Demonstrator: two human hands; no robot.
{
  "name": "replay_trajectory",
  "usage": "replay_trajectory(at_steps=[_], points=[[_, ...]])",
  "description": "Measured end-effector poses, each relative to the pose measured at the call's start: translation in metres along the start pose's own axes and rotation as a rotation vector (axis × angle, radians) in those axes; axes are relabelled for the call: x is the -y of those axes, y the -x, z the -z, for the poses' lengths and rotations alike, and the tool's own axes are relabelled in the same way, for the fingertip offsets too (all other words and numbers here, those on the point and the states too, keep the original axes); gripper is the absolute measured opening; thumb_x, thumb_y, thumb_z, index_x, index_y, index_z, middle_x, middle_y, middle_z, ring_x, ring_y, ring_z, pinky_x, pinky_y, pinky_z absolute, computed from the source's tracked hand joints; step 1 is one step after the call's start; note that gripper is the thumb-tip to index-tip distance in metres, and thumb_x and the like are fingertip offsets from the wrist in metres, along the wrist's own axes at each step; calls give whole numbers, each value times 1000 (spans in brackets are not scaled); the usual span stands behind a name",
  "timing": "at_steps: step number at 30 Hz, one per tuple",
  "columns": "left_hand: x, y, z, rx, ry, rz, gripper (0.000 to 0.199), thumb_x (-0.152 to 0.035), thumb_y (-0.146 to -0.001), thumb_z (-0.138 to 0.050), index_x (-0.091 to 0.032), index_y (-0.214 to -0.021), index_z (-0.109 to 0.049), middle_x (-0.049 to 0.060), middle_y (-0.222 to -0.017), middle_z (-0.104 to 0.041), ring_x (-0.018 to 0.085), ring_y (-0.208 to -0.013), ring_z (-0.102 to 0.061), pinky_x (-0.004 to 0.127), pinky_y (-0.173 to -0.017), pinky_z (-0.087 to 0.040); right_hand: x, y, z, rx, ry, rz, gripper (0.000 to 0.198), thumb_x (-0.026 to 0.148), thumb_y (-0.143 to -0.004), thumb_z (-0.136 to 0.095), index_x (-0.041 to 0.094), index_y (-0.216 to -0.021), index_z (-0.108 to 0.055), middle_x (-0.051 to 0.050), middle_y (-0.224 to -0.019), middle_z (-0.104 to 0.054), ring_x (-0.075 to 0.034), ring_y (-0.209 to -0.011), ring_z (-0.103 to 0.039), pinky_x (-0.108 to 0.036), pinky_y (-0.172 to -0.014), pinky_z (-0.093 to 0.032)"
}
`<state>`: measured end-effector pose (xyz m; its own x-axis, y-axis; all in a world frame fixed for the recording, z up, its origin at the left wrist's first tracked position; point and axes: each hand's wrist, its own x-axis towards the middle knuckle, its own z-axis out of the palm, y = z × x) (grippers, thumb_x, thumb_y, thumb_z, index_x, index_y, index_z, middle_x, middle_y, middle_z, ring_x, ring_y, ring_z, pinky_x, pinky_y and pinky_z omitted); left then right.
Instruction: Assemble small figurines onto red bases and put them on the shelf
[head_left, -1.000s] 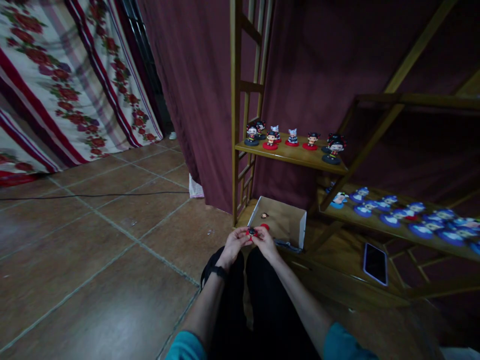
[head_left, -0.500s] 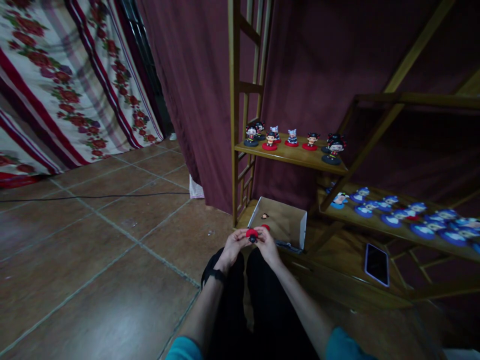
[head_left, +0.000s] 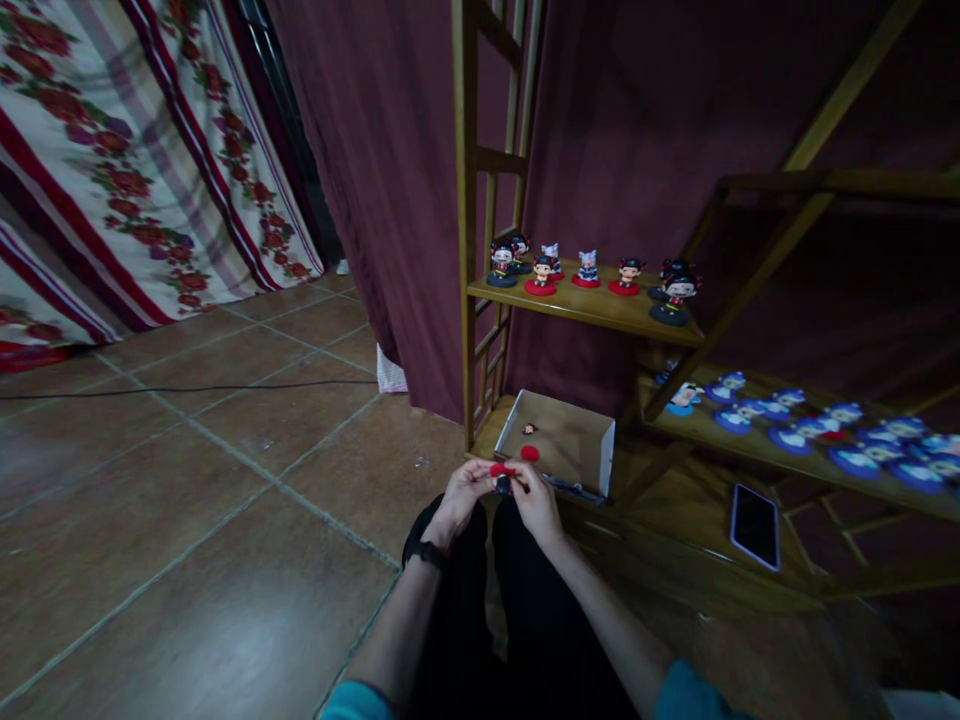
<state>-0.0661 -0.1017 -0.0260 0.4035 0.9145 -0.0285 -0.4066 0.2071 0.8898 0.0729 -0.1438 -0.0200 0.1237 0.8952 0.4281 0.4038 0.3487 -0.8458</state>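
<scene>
Between my two hands, above my knees, is a small figurine (head_left: 503,485) with a dark head and a red round base. My left hand (head_left: 468,490) pinches it from the left side. From the right, the fingers of my right hand (head_left: 534,497) close on it too. Just beyond my hands stands an open cardboard box (head_left: 574,452). Inside it lie a loose red disc (head_left: 529,453) and a small dark-haired figurine piece (head_left: 529,429). The figurine's finer details are too small to make out.
A wooden shelf (head_left: 592,303) above the box carries several figurines on red and dark bases. Several blue figurines (head_left: 795,434) stand on a lower shelf to the right. A phone (head_left: 755,526) lies on the bottom board. A black cable (head_left: 187,388) crosses the tiled floor.
The figurine has tilted in my fingers, so its red base shows edge-on. My right hand has shifted slightly down, uncovering the red disc in the box. The view has moved a little.
</scene>
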Motion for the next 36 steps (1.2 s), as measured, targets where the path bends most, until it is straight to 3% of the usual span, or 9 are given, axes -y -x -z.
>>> replay_trajectory(at_steps=[5, 15, 24, 31, 36], points=[[-1, 0, -1, 13, 9, 11, 27, -17, -61, -72, -13, -85, -62, 6, -81, -68, 14, -71, -61, 27, -73, -44, 2, -1, 3, -12, 14, 31, 28, 12, -74, -45, 24, -96, -59, -3, -101, -61, -17, -95, -57, -32, -84, -47], [-4, -4, -2, 29, 66, 129, 30, -23, -67, -68, -13, -95, -63, 8, -86, -68, 14, -74, -61, 28, -76, -44, -16, -3, -5, -15, -145, -148, 28, 16, -73, -47, 23, -99, -56, -1, -88, -64, -14, -79, -61, -29, -73, -50], [-6, -1, -4, -14, 84, 78, 24, -20, -64, -70, -12, -87, -65, 5, -76, -67, 11, -65, -58, 23, -67, -44, 8, -3, 6, 55, -45, -3, 26, 15, -76, -46, 26, -96, -60, -2, -102, -61, -17, -98, -54, -34, -88, -43], [1, -8, -4, -93, 89, 102, 28, -22, -66, -69, -12, -91, -64, 6, -83, -66, 12, -72, -60, 23, -68, -47, -15, -8, -9, 3, -236, -232, 29, 23, -72, -55, 22, -101, -53, -3, -92, -63, -15, -79, -59, -29, -72, -49], [-3, -8, -4, -89, 147, 118, 29, -22, -67, -68, -12, -94, -64, 8, -90, -66, 14, -77, -61, 25, -73, -49, -19, -21, -11, 71, -317, -266, 30, 24, -69, -59, 20, -98, -53, -4, -92, -63, -14, -79, -59, -28, -71, -49]])
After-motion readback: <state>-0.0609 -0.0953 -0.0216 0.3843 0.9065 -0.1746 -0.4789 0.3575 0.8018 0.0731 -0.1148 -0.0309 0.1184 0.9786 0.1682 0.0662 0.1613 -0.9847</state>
